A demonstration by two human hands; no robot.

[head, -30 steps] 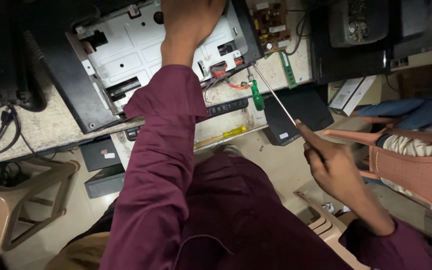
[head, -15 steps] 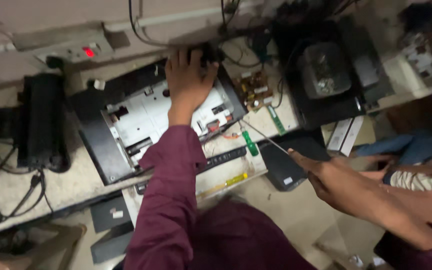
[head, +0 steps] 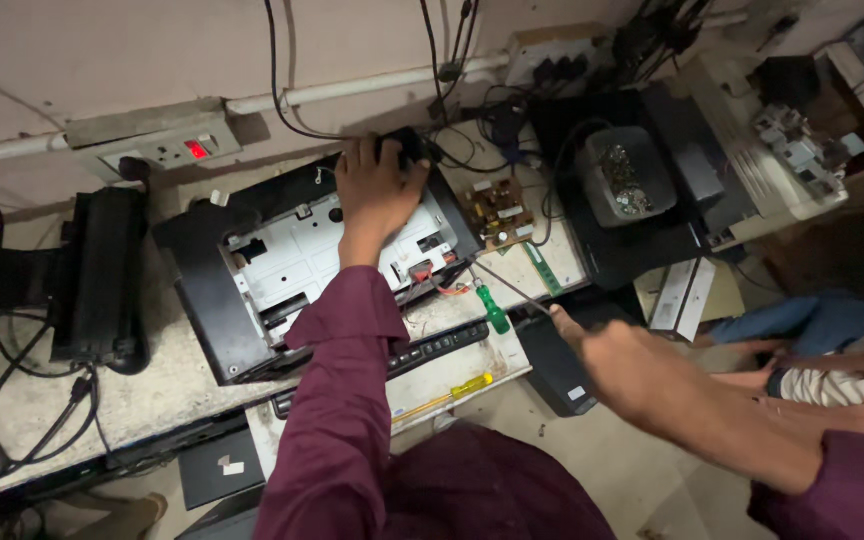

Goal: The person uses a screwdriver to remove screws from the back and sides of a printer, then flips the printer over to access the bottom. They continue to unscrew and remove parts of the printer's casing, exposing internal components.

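the opened printer (head: 292, 270), black-cased with its pale metal inner plate showing, lies on the stone workbench (head: 112, 395) and serves as the landmark here. the left hand (head: 377, 195) rests on the printer's far right corner, palm down and fingers spread, pressing on the casing where black cables (head: 452, 130) run in; it grips nothing that can be made out. the maroon sleeve (head: 342, 400) runs back from it across the printer's near edge.

the right hand (head: 632, 375) is off the printer's right side, nearer the camera, closed in a fist around a thin metal rod or screwdriver shaft (head: 512, 285); the handle is hidden inside the fist. the shaft points up and left, its tip ending just beside the printer's right edge, near a cluster of red and orange wires (head: 432, 285).

a green-handled screwdriver (head: 493, 310) lies just right of the printer's near right corner, close under the shaft. a yellow-handled screwdriver (head: 462, 388) lies in front of the printer on a pale tray. a brown circuit board (head: 497, 210) sits right of the printer, and a black unit holding a cup of screws (head: 624, 180) stands further right. a black device (head: 102, 275) stands left of the printer, and a wall socket with a red light (head: 167, 150) is behind it.
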